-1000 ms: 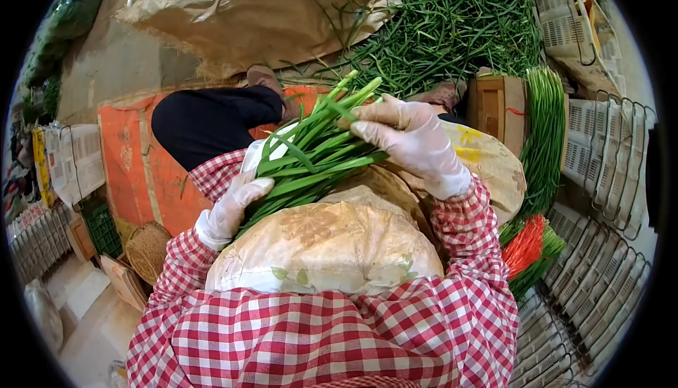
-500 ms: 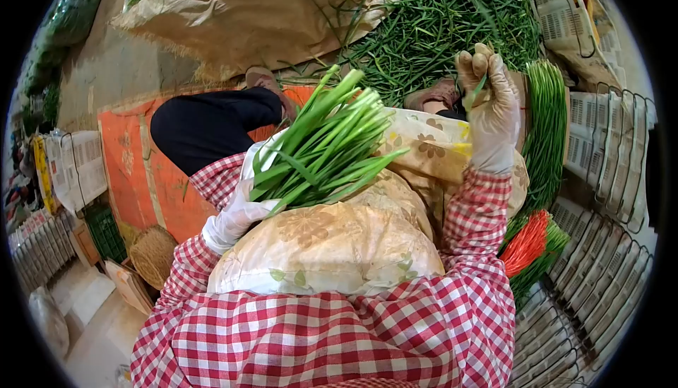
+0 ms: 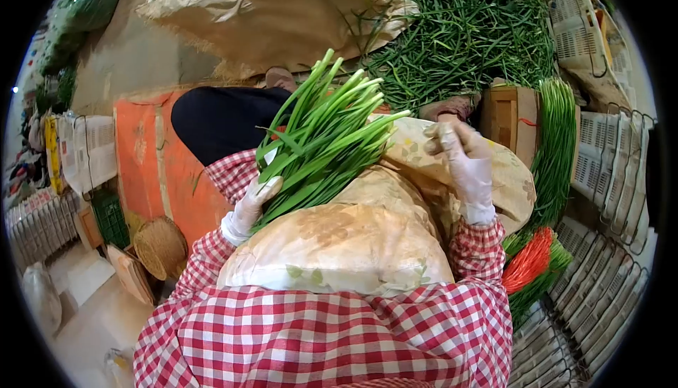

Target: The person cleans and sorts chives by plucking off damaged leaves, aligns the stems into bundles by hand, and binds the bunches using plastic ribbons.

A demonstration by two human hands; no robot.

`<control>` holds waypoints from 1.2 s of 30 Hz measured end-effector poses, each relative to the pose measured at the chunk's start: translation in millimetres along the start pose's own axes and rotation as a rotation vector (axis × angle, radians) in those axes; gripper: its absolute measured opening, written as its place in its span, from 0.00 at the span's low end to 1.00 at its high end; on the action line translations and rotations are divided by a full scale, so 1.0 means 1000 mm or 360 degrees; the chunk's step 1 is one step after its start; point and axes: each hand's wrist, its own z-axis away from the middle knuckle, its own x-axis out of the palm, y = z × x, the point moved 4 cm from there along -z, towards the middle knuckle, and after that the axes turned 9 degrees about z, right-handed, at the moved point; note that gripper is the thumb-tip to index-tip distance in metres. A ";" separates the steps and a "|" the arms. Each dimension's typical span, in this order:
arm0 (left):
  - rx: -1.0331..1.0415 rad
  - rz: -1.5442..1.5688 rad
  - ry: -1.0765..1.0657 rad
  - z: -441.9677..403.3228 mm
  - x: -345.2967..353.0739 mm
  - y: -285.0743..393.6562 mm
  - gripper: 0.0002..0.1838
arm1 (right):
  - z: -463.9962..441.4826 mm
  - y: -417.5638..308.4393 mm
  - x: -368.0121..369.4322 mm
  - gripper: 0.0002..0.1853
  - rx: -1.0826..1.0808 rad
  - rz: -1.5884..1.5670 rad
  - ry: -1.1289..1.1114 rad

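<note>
My left hand (image 3: 253, 208), in a thin whitish glove, is closed round the lower left part of a bunch of long green stalks (image 3: 325, 140). The pale cut ends of the stalks point up and to the right, over my lap. To the right of the bunch and apart from it, my gloved right hand (image 3: 459, 151) is raised over the apron (image 3: 402, 140), its fingers bent and drawn together. Whether anything small is between those fingertips is not clear. The apron's patterned cloth bulges below the bunch.
Loose green leaves (image 3: 466, 27) lie in a heap ahead, beside a brown sheet (image 3: 282, 13). At right are a wooden box (image 3: 503, 119), an upright green bundle (image 3: 554, 148), red ties (image 3: 528, 261) and newspaper-lined racks (image 3: 600, 162). A wicker basket (image 3: 161, 248) stands at left.
My right hand first left the bunch, moving right and up with a bit of leaf, then came down and back toward the bunch. My left hand still holds the stalks, now more fanned.
</note>
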 end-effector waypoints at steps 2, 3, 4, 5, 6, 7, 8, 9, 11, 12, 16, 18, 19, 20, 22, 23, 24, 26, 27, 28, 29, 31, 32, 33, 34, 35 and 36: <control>0.0159 -0.0147 -0.0117 0.002 0.032 0.012 0.26 | -0.001 -0.022 0.000 0.12 -0.0087 -0.0109 0.0219; 0.0185 -0.0087 -0.0202 0.003 0.045 0.015 0.31 | -0.007 -0.041 -0.001 0.10 -0.0524 0.0448 0.0387; 0.0190 -0.0087 -0.0204 0.004 0.054 0.018 0.31 | -0.010 -0.060 0.005 0.08 -0.0960 0.1009 0.0549; 0.0226 -0.0102 -0.0262 0.006 0.063 0.022 0.32 | -0.015 -0.073 0.015 0.10 -0.1097 0.1289 0.0552; 0.0264 -0.0113 -0.0312 0.008 0.067 0.025 0.34 | -0.020 -0.073 0.023 0.13 -0.1058 0.1455 0.0396; 0.0294 -0.0269 -0.0338 0.009 0.066 0.028 0.37 | -0.023 -0.072 0.028 0.14 -0.1045 0.1476 0.0279; 0.0304 -0.0257 -0.0325 0.011 0.068 0.030 0.37 | -0.025 -0.069 0.034 0.15 -0.1034 0.1499 0.0161; 0.0323 -0.0257 -0.0343 0.013 0.073 0.033 0.37 | -0.028 -0.069 0.037 0.15 -0.1050 0.1498 0.0143; 0.0487 -0.0338 -0.0303 0.012 0.072 0.030 0.30 | -0.032 -0.067 0.044 0.16 -0.1005 0.1393 0.0001; 0.0491 -0.0330 -0.0296 0.013 0.072 0.031 0.30 | -0.032 -0.066 0.048 0.16 -0.1012 0.1395 -0.0008; 0.0652 -0.0689 -0.0260 0.014 0.075 0.038 0.28 | -0.039 -0.060 0.056 0.13 -0.0778 0.0561 -0.0355; 0.0873 -0.0947 -0.0297 0.015 0.076 0.043 0.28 | -0.045 -0.044 0.058 0.11 0.0138 -0.0060 -0.0913; 0.0704 -0.0856 -0.0334 0.013 0.073 0.042 0.34 | -0.048 -0.043 0.057 0.11 0.0134 0.0009 -0.0891; 0.0622 -0.0808 -0.0360 0.011 0.072 0.041 0.38 | -0.048 -0.044 0.058 0.11 0.0133 0.0014 -0.0885; 0.0459 -0.0743 -0.0387 0.008 0.069 0.039 0.43 | -0.049 -0.052 0.058 0.14 -0.0315 0.0757 -0.0500; 0.0384 -0.0727 -0.0391 0.006 0.067 0.038 0.45 | -0.045 -0.059 0.061 0.14 -0.0759 0.1273 -0.0267; 0.0326 -0.0660 -0.0376 0.006 0.066 0.036 0.45 | -0.041 -0.060 0.067 0.14 -0.0775 0.1393 -0.0171; 0.0214 -0.0526 -0.0338 0.006 0.065 0.033 0.46 | -0.042 -0.062 0.062 0.17 -0.0876 0.1256 -0.0267; 0.0216 -0.0406 -0.0358 0.005 0.066 0.032 0.45 | -0.044 -0.063 0.055 0.17 -0.0788 0.1087 -0.0196; 0.0217 -0.0287 -0.0378 0.005 0.065 0.032 0.43 | -0.045 -0.065 0.046 0.17 -0.0698 0.0918 -0.0126; 0.0220 -0.0285 -0.0374 0.002 0.063 0.030 0.43 | -0.047 -0.073 0.036 0.15 -0.0775 0.0836 0.0084; 0.0212 -0.0085 -0.0289 -0.002 0.057 0.024 0.39 | -0.049 -0.064 0.019 0.14 -0.0490 0.0464 0.0333; 0.0208 -0.0087 -0.0293 -0.002 0.058 0.025 0.39 | -0.049 -0.058 0.011 0.15 -0.0288 0.0206 0.0327; 0.0195 0.0010 -0.0304 -0.001 0.060 0.027 0.36 | -0.049 -0.048 0.005 0.14 -0.0227 -0.0064 0.0233; 0.0183 0.0107 -0.0311 0.000 0.061 0.029 0.34 | -0.047 -0.035 -0.001 0.14 -0.0223 -0.0068 0.0240; 0.0116 0.0160 -0.0247 -0.001 0.053 0.025 0.32 | -0.046 -0.016 -0.005 0.15 -0.0108 -0.0025 0.0217; 0.0053 0.0369 -0.0225 -0.004 0.045 0.017 0.30 | -0.044 0.000 -0.010 0.15 0.0004 0.0016 0.0191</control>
